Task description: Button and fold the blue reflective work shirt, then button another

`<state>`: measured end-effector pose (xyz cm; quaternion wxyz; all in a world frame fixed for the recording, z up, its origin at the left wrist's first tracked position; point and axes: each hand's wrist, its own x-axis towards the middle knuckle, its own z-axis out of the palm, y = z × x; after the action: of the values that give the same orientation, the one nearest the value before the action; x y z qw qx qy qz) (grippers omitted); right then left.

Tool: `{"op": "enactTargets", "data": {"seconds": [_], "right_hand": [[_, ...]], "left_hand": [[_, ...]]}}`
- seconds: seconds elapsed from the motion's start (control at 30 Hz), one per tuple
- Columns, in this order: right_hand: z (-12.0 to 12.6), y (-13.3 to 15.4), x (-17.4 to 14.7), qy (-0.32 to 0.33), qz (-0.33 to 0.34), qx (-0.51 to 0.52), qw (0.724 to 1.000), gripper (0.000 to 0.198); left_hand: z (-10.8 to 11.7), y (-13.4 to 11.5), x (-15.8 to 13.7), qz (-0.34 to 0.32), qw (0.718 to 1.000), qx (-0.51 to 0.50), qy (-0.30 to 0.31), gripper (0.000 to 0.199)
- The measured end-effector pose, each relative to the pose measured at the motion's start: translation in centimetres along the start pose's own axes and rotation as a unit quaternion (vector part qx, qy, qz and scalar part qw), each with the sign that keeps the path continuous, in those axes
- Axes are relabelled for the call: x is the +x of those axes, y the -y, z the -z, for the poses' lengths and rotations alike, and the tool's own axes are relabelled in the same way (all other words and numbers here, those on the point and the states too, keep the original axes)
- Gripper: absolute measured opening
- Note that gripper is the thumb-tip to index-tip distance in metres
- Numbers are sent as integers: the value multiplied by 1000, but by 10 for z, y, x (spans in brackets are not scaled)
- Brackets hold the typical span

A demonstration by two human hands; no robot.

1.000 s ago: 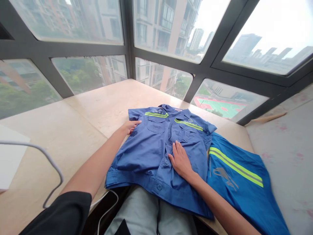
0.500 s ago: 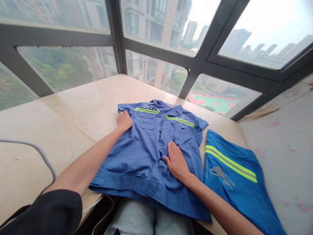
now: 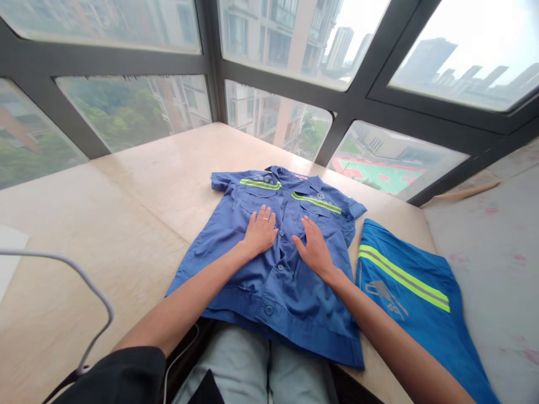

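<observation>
A blue short-sleeved work shirt (image 3: 248, 269) lies front side up, with its collar away from me and its hem over the near edge. Yellow-green reflective stripes cross its chest above the pockets. My left hand (image 3: 261, 231), a ring on one finger, rests with fingers extended on the shirt's left half, just below the pocket. On the other side of the button placket, my right hand (image 3: 315, 247) is open over the right half, its thumb apart from the fingers. Neither hand grips the cloth.
Brighter blue folded trousers or a similar garment (image 3: 404, 303) with a striped band lie at the right, beside the wall (image 3: 488, 269). A grey cable (image 3: 84, 275) loops at the left. The pale sill top (image 3: 126, 224) ends at dark window frames (image 3: 214, 90).
My left hand has left the shirt's left side edge, opened and moved right onto the front. My right hand has shifted slightly up the shirt. The view has turned slightly.
</observation>
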<state>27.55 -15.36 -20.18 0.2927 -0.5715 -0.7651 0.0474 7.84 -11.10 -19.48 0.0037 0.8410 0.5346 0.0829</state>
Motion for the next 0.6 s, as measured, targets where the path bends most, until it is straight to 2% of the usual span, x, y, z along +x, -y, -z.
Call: {"op": "enactTargets", "data": {"seconds": [0.1,0.17,0.23,0.33,0.47,0.53,0.6], "right_hand": [[2,-5,18,64,66,3,996,47],[-1,-6,26,117,128,3,985,50],[-5,-4,32,157,177,-7,972,57],[-7,0,42,186,213,-45,958,61],[4,3,55,174,238,-123,947,38],[12,3,58,140,235,-163,948,28],[18,3,56,91,212,-196,953,26]], "left_hand": [[-3,3,-8,6,1000,2,22,53],[-6,7,-13,11,1000,-1,22,53],[-9,10,-17,7,1000,-9,5,54],[-13,12,-21,2,999,-25,-28,57],[-17,12,-22,10,999,-34,-39,56],[-17,11,-20,14,999,-31,-33,54],[-13,9,-17,24,999,-26,-17,52]]}}
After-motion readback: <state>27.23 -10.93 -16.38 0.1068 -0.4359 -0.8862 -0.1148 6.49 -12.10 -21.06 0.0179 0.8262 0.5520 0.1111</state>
